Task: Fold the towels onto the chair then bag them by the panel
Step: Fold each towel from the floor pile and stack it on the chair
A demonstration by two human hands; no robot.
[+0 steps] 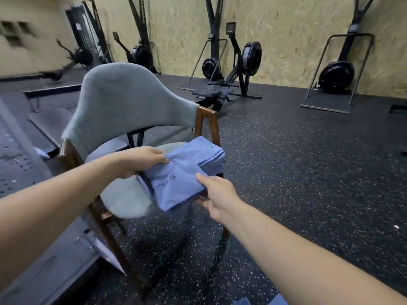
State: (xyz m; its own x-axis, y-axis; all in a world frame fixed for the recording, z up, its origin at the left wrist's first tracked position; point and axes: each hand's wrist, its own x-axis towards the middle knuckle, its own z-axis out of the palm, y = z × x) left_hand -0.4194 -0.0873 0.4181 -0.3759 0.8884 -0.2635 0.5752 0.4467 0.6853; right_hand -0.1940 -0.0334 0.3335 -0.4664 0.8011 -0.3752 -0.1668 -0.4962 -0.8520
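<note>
"FITNESS" on the top blue towel, (logo above unreadable)

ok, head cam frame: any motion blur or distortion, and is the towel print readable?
Head view: motion blur smears the left edge, worst on the far-left rowing machine; the chair is soft. Wide-angle stretch at corners. Flat light, no glare. The left hand and right hand are sharp; FITNESS on the folded towels reads.

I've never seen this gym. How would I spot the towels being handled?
Look for the grey-green padded chair with wooden legs on the speckled black floor. At its seat's front edge is a stack of folded blue towels, held between the left hand and right hand. It's the only blue thing on the chair, and the top towel reads FITNESS.
</note>
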